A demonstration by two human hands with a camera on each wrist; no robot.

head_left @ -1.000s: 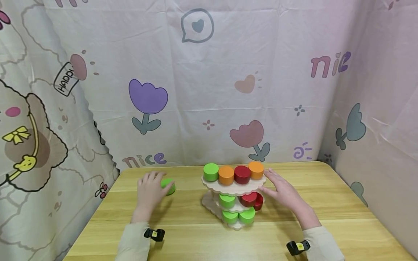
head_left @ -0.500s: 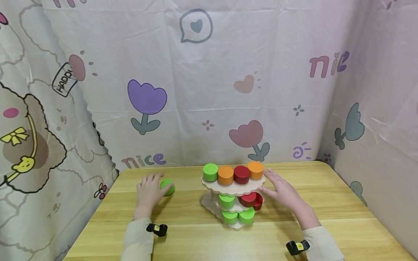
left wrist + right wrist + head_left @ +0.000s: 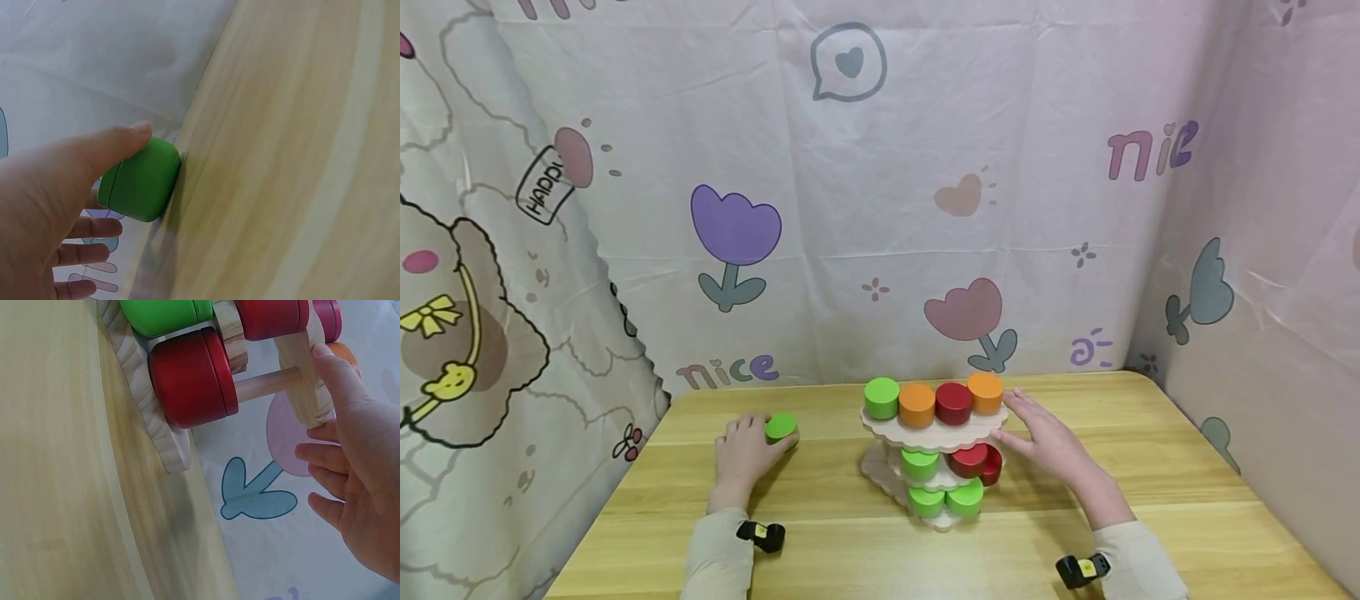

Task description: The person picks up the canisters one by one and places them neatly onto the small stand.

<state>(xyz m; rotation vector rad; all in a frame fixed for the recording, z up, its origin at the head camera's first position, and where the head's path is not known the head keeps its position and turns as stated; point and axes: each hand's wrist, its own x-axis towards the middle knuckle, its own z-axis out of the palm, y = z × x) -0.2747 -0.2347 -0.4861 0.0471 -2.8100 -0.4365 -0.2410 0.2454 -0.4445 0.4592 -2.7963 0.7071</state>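
Observation:
My left hand (image 3: 745, 457) pinches a green cylinder block (image 3: 782, 428) at the table's back left. In the left wrist view, the thumb presses one side of this green block (image 3: 142, 181), which sits at the table surface; the index finger is mostly hidden behind it. A tiered wooden stacking tower (image 3: 928, 433) stands right of centre, bearing green, orange and red cylinders. My right hand (image 3: 1060, 442) holds the top tier's right edge. In the right wrist view, its thumb and index finger lie on either side of that tier (image 3: 306, 381).
A pale wooden table (image 3: 842, 550) carries everything. Behind it hangs a printed cloth (image 3: 865, 208), which continues along both sides. Lower tiers of the tower hold green cylinders (image 3: 927, 501) and red cylinders (image 3: 967, 460). Small black cameras (image 3: 762, 536) sit on both wrists.
My left hand has lowered and closed its fingers around the green block, which has tilted or shifted slightly. The right hand has stayed at the tower's top tier.

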